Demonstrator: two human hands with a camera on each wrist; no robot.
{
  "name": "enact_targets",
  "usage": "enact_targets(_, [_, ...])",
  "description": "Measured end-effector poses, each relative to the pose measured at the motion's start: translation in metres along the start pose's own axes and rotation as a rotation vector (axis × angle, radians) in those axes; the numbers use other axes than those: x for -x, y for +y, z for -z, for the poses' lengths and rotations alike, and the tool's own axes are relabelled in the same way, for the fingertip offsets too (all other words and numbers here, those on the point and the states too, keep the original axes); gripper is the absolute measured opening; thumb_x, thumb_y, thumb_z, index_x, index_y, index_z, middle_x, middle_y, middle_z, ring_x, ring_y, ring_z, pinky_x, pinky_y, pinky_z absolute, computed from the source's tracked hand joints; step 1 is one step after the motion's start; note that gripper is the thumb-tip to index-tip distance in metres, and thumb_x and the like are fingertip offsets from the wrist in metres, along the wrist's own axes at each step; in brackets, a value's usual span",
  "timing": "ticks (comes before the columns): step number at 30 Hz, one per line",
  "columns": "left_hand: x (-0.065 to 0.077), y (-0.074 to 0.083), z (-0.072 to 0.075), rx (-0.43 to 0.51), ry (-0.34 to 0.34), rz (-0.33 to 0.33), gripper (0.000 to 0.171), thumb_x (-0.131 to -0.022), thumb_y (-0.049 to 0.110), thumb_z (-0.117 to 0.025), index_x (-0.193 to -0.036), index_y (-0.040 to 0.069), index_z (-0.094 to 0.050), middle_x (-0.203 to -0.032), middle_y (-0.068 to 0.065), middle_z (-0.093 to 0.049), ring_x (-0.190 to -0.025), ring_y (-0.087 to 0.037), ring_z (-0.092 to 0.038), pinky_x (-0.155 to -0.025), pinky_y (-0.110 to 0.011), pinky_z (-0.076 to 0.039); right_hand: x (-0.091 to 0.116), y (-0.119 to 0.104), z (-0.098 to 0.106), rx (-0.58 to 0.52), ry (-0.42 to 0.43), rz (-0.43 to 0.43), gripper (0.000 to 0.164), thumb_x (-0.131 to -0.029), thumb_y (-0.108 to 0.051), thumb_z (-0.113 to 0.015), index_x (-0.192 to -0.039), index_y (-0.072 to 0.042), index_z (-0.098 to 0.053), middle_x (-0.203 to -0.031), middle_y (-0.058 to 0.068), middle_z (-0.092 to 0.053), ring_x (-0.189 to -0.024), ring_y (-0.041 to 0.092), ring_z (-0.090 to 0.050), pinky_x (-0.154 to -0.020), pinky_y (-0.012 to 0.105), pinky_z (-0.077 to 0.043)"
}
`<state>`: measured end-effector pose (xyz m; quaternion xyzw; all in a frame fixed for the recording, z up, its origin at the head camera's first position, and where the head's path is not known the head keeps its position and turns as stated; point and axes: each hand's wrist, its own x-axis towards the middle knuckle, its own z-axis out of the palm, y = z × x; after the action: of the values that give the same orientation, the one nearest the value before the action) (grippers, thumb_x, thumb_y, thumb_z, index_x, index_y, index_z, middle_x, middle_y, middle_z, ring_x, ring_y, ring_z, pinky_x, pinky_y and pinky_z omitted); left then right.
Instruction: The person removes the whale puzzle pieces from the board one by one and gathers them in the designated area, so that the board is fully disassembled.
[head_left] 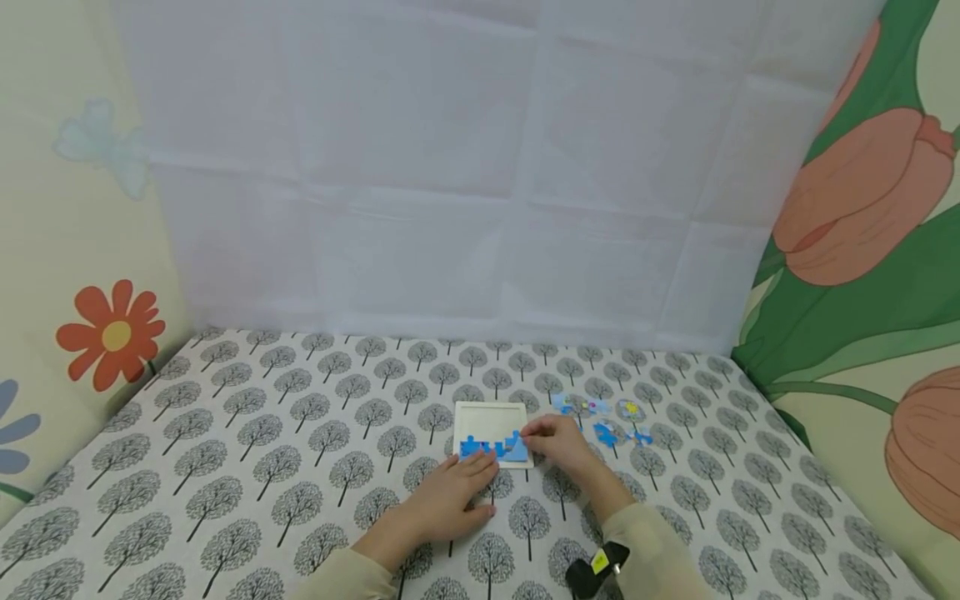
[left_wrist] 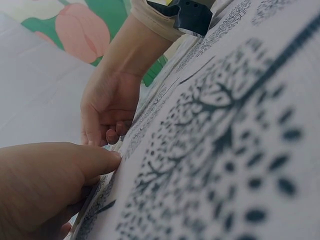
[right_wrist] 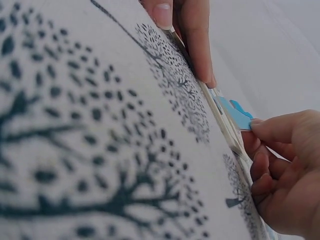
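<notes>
A white square puzzle tray lies on the cloth, with blue jigsaw pieces along its near side. My right hand is at the tray's right edge. In the right wrist view its thumb and finger pinch a light blue puzzle piece, tilted up over the tray's rim. Fairly straight fingers of my left hand rest at the tray's near edge and touch the blue pieces there. The left wrist view shows the left hand low over the cloth, hiding most of the tray.
To the right of the tray lie several loose puzzle pieces, mostly blue, some with yellow. A tree-print cloth covers the table. Behind it hangs a white sheet. A black wrist camera sits on the right sleeve.
</notes>
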<state>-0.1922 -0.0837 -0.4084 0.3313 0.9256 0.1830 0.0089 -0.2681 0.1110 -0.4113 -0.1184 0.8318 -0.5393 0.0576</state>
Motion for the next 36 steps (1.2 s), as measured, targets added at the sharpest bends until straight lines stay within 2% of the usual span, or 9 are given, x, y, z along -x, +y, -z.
enact_targets(18, [0.000, -0.002, -0.005, -0.028, 0.003, 0.011, 0.056, -0.085, 0.035, -0.048, -0.129, 0.003, -0.039, -0.136, -0.009, -0.030, -0.124, -0.025, -0.023, -0.099, -0.046, -0.018, -0.003, -0.001, 0.005, -0.031, 0.048, -0.021, 0.007, -0.077, -0.001, -0.060, -0.082, 0.003, -0.063, -0.077, 0.004, -0.060, -0.065, 0.013, -0.052, -0.058, 0.026, -0.046])
enact_targets(26, [-0.001, -0.002, -0.004, -0.019, 0.003, -0.001, 0.055, -0.085, 0.034, -0.048, -0.129, 0.001, -0.039, -0.135, -0.010, -0.031, -0.124, -0.025, -0.024, -0.099, -0.047, -0.018, 0.001, -0.005, 0.016, -0.019, 0.090, -0.025, 0.007, -0.078, -0.002, -0.060, -0.083, 0.001, -0.064, -0.081, 0.004, -0.061, -0.074, 0.016, -0.055, -0.068, 0.030, -0.047])
enact_targets(31, [-0.001, -0.002, -0.003, -0.021, -0.004, -0.002, 0.054, -0.086, 0.034, -0.047, -0.129, 0.001, -0.039, -0.135, -0.010, -0.031, -0.124, -0.026, -0.024, -0.099, -0.047, -0.018, 0.001, -0.006, 0.025, -0.021, 0.129, -0.062, 0.007, -0.076, -0.002, -0.062, -0.082, -0.001, -0.065, -0.080, 0.003, -0.061, -0.073, 0.015, -0.054, -0.068, 0.030, -0.046])
enact_targets(36, [-0.001, -0.002, -0.003, -0.031, -0.006, -0.003, 0.054, -0.086, 0.034, -0.047, -0.129, 0.001, -0.038, -0.136, -0.010, -0.030, -0.124, -0.026, -0.024, -0.099, -0.046, -0.018, 0.002, -0.003, 0.035, -0.044, 0.123, -0.130, 0.008, -0.076, -0.006, -0.062, -0.084, -0.004, -0.065, -0.077, 0.002, -0.058, -0.068, 0.015, -0.050, -0.059, 0.027, -0.043])
